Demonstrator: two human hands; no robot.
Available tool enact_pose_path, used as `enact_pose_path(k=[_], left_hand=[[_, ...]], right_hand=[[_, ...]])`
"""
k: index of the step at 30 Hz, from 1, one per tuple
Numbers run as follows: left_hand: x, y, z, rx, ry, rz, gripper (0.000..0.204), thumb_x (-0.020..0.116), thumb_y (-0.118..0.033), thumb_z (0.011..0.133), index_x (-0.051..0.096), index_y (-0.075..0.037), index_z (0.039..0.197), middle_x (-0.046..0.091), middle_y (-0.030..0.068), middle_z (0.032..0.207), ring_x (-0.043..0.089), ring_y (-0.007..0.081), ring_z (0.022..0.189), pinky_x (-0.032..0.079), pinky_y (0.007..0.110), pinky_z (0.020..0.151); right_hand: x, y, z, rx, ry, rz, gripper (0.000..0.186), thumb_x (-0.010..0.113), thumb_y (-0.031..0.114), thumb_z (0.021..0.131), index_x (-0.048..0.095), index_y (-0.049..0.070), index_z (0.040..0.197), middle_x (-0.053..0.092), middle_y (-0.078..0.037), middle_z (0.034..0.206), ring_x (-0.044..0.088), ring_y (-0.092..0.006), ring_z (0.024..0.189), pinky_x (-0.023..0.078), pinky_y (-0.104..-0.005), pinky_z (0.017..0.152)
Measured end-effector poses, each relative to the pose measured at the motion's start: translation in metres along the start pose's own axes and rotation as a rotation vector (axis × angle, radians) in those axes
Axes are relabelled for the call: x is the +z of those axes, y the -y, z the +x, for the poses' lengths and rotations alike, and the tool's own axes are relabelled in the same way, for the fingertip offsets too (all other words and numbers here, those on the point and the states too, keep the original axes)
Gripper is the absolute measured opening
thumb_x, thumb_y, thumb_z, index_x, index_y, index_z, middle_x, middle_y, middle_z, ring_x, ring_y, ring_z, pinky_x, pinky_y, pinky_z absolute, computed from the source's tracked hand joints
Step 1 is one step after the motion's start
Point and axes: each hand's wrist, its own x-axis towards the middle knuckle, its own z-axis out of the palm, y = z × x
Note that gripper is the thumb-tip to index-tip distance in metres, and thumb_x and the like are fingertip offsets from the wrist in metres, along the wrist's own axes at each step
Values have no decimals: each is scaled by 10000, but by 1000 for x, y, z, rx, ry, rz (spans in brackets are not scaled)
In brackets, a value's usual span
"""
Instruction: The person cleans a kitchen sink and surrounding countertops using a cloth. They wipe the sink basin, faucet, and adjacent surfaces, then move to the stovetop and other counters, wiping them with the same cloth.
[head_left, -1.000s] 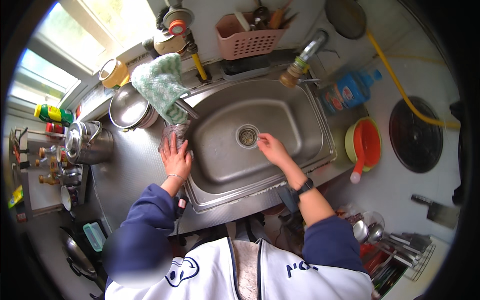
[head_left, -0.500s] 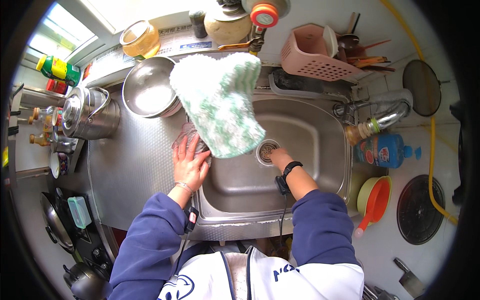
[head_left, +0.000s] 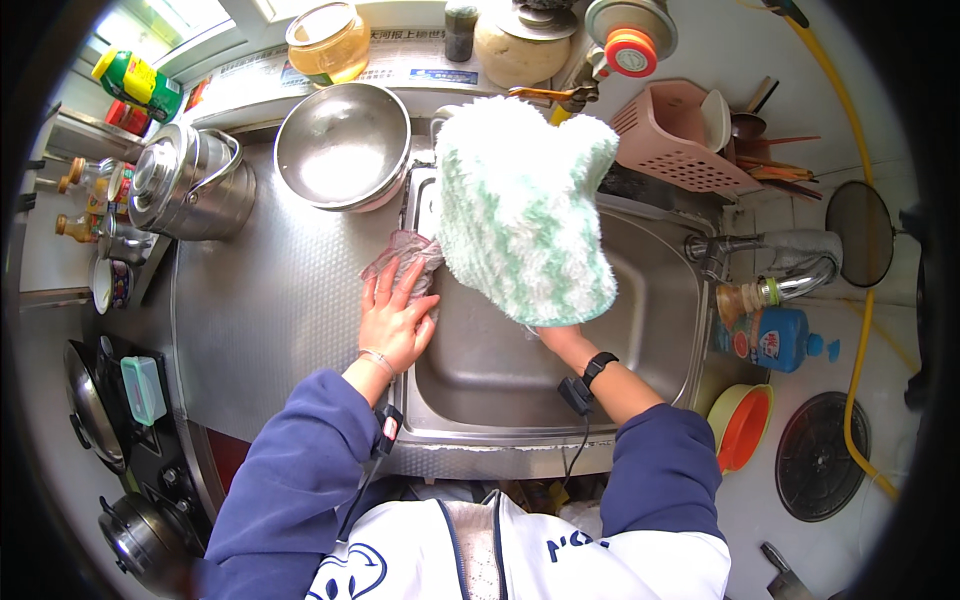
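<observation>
My left hand [head_left: 397, 322] lies with its fingers stretched and spread over a crumpled brownish-pink rag [head_left: 408, 250] at the left rim of the steel sink [head_left: 480, 395]. Inside the basin, my right hand [head_left: 563, 338] reaches toward the drain area. A fluffy white-and-green towel [head_left: 525, 210] hangs in front of it, hiding its fingers and most of the drain. Whether that hand holds anything does not show. On the steel counter just beyond the rag stands a stack of metal bowls [head_left: 345, 145].
A lidded metal pail [head_left: 205, 185] stands left on the counter. Behind the sink are a pink utensil basket [head_left: 680, 135] and a glass jar [head_left: 328, 45]. To the right are the faucet [head_left: 795, 280], a blue bottle [head_left: 775, 338] and a red-and-yellow basin [head_left: 742, 430].
The view has shifted, and the hanging towel now covers the drain and my right fingers, which showed at the drain before. My left hand stays spread on the rag.
</observation>
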Motion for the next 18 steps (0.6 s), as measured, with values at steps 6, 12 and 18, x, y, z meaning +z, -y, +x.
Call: enact_pose_path(k=[6, 12, 18], left_hand=[[-1, 1, 0, 0, -5, -51, 240, 642, -202, 747, 721, -171, 971, 415, 69, 1441, 267, 355, 1387, 197, 560, 1113], [-1, 2, 1, 0, -16, -61, 247, 641, -196, 736, 723, -182, 968, 392, 44, 1472, 269, 340, 1389, 201, 551, 1114], [2, 3, 1, 1, -35, -53, 199, 658, -220, 725, 725, -186, 910, 394, 31, 1472, 279, 322, 1385, 187, 535, 1130]], right_hand=[[-22, 38, 11, 307, 178, 535, 232, 537, 89, 917, 539, -22, 1120, 610, -170, 1015, 656, -268, 816, 551, -374, 618], [-41, 59, 24, 424, 296, 987, 400, 589, 95, 908, 457, -47, 1257, 584, -170, 1117, 676, -256, 921, 570, -335, 613], [-41, 63, 27, -68, 85, 217, 673, 789, 317, 705, 510, -42, 1202, 618, -239, 1107, 595, -388, 1050, 474, -429, 912]])
